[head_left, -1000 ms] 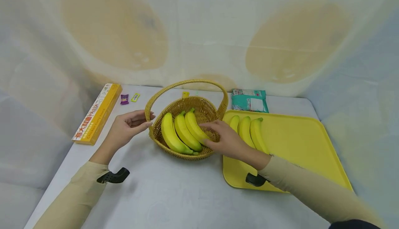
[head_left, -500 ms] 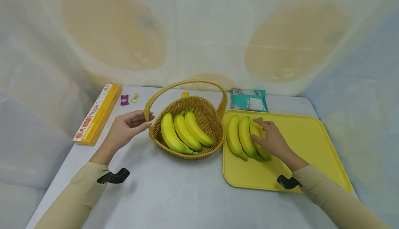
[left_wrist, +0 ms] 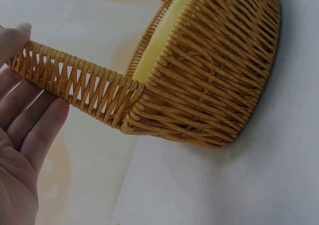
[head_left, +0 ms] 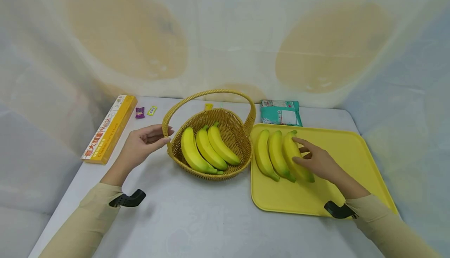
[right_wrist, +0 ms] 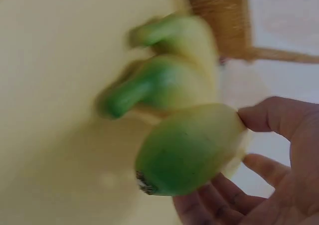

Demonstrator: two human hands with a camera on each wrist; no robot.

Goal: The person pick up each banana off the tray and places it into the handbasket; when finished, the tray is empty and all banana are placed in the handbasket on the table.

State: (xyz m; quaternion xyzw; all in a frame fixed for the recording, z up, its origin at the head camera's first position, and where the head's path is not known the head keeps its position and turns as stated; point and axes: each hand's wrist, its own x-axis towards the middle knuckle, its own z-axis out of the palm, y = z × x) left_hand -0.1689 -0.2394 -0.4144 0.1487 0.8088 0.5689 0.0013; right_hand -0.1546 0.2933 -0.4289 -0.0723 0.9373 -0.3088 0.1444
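Note:
My left hand (head_left: 142, 145) pinches the left side of the wicker basket's handle, thumb on one face and fingers behind it, as the left wrist view shows. The basket (left_wrist: 204, 80) stands upright on the table, with three bananas (head_left: 210, 150) lying side by side in it. To its right, two bananas (head_left: 272, 154) lie on the yellow tray. My right hand (head_left: 321, 164) grips a third banana (right_wrist: 192, 150) between thumb and fingers, tilted beside those two. In the right wrist view its dark-tipped green end points toward the camera.
A pasta box (head_left: 109, 129) lies at the left, with a purple wrapped sweet (head_left: 140, 112) and a yellow-green one (head_left: 152, 110) beside it. Behind the yellow tray (head_left: 344, 164) lies a teal packet (head_left: 281, 112). Another small yellow item (head_left: 209, 106) sits behind the basket.
My right hand has moved from the basket to the tray and taken hold of the rightmost banana, shifting it slightly right. The left hand stays on the handle.

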